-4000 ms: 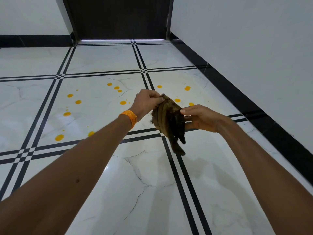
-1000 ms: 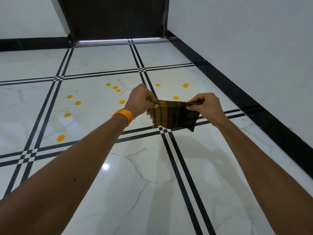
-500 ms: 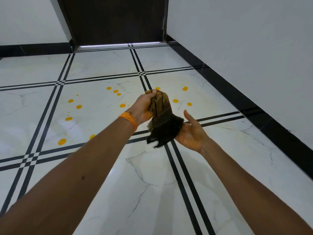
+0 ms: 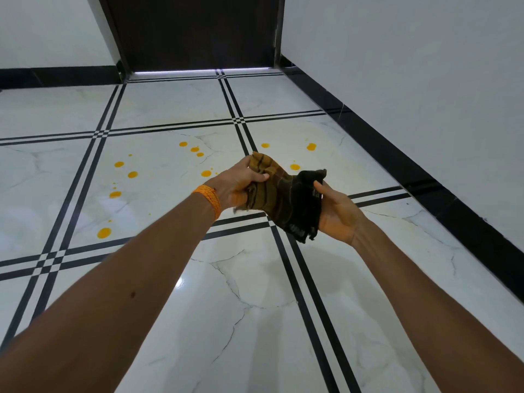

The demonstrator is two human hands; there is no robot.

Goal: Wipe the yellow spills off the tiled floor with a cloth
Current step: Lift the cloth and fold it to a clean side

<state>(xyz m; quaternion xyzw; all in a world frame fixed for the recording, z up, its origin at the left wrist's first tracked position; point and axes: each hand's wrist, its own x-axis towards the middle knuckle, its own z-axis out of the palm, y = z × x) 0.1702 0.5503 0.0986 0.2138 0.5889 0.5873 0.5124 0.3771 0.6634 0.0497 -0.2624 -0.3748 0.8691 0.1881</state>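
A brown and black striped cloth is bunched in the air between both hands, well above the floor. My left hand, with an orange thread band at the wrist, grips its brown end. My right hand lies palm up under the dark end, fingers loosely spread against it. Several yellow spills dot the white marble tiles beyond the hands: a round drop at the near left, small drops further left, a cluster in the middle, and drops on the right tile.
The tiled floor has black double-line borders. A white wall with a black skirting runs along the right. A dark door closes the far end, with a white wall to its left.
One second ago the cloth was stretched flat between both hands. It has since been gathered into a bunch, and the right hand has opened underneath its dark end.
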